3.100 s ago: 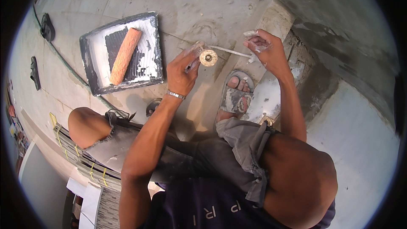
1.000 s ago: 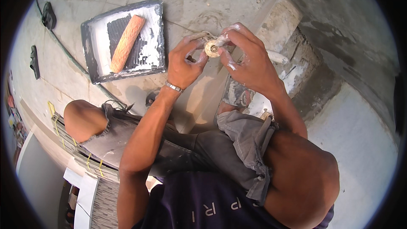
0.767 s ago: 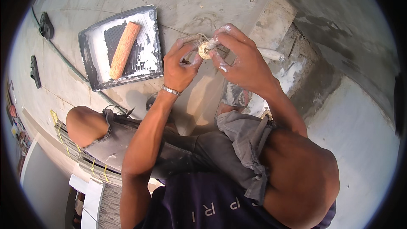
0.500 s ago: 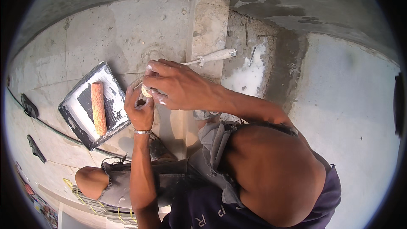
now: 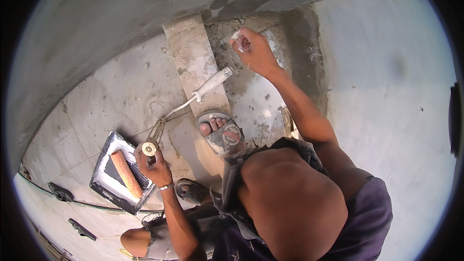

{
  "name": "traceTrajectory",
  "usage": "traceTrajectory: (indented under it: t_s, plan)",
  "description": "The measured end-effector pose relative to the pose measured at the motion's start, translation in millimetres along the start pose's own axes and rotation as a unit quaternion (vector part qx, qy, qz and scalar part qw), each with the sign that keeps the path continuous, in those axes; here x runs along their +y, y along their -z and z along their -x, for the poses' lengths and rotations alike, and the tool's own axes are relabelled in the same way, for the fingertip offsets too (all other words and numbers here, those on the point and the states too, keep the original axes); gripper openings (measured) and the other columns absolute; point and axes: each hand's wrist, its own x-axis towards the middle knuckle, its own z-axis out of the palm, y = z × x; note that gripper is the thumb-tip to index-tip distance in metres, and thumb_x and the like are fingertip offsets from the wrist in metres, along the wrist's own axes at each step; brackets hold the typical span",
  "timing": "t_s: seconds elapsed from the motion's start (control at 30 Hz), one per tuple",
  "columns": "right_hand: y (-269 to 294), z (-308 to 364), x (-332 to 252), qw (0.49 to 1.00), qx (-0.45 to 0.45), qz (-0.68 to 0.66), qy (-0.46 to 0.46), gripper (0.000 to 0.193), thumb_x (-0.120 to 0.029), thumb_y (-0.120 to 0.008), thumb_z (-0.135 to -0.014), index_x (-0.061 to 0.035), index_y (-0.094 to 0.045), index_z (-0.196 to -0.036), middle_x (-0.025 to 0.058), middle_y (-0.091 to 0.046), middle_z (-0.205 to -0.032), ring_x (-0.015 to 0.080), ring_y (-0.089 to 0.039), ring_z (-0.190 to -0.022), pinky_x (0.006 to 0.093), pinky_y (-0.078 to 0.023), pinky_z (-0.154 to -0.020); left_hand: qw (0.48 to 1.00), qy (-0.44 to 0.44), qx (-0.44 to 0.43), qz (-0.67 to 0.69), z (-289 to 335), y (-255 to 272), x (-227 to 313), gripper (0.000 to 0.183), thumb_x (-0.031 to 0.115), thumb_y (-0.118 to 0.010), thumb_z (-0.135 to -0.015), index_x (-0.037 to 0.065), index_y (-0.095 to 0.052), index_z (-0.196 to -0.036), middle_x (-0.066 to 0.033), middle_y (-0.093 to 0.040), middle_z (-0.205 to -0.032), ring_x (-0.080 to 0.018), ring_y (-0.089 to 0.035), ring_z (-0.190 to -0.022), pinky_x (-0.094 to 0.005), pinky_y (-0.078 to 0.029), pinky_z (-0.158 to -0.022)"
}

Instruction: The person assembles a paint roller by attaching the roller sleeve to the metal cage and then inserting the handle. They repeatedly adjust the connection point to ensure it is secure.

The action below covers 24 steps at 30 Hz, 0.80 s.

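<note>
My left hand (image 5: 153, 166) is closed around the cage end of a paint roller frame (image 5: 212, 85). The frame's pale round end cap (image 5: 149, 149) faces up between my fingers, and its white-smeared handle points away to the upper right. Beside that hand, an orange textured roller sleeve (image 5: 126, 174) lies off the frame in a black paint tray (image 5: 99, 189) coated with white paint. Out to the far right, my right hand (image 5: 255, 54) is raised with fingers curled together. Something white shows at its fingertips; whether paint or a small scrap, I cannot make out.
A concrete step (image 5: 191, 53) runs between the tiles and a rough patch with spilled white paint (image 5: 263, 92). My sandalled foot (image 5: 220, 133) stands on the step. A dark cable (image 5: 104, 207) and loose black pieces (image 5: 82, 229) lie at left. Grey walls rise ahead.
My right hand has left the roller's end and swung away to the upper right. My left hand keeps hold of the frame, its end cap now uncovered. The view has shifted.
</note>
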Motion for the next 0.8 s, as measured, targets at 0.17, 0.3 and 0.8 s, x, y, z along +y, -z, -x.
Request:
traceTrajectory:
  t_s: [0.17,0.3,0.8]
  plan:
    - [46,0,176,0.969,0.07,0.139,-0.194,0.03,-0.024,-0.08,-0.09,0.0032,-0.068,-0.094,0.0181,-0.072,-0.083,0.0305,-0.069,-0.077,0.0412,-0.055,-0.077,0.999,0.048,-0.005,0.014,0,5,9,0.019,-0.006,-0.07,-0.084,-0.005,-0.069,-0.104,-0.0135,-0.065,-0.102,-0.0289,-0.062,-0.093,-0.0394,-0.049,-0.085]
    - [43,4,280,0.928,0.006,0.124,-0.352,0.036,-0.024,-0.077,-0.089,0.0026,-0.073,-0.113,0.0249,-0.076,-0.109,0.0422,-0.072,-0.109,0.0434,-0.057,-0.094,0.998,0.05,-0.022,0.02,1,8,4,0.021,-0.003,-0.071,-0.085,-0.005,-0.07,-0.106,-0.0134,-0.066,-0.1,-0.0288,-0.062,-0.091,-0.0395,-0.049,-0.085]
    - [-57,-62,231,0.93,-0.108,0.195,-0.291,0.035,-0.023,-0.074,-0.087,-0.0033,-0.075,-0.115,0.0233,-0.074,-0.117,0.0382,-0.071,-0.113,0.0428,-0.056,-0.099,0.995,0.091,-0.047,-0.018,3,16,-2,0.022,-0.002,-0.067,-0.088,-0.004,-0.074,-0.108,-0.0117,-0.075,-0.098,-0.0214,-0.067,-0.088,-0.0351,-0.052,-0.082]
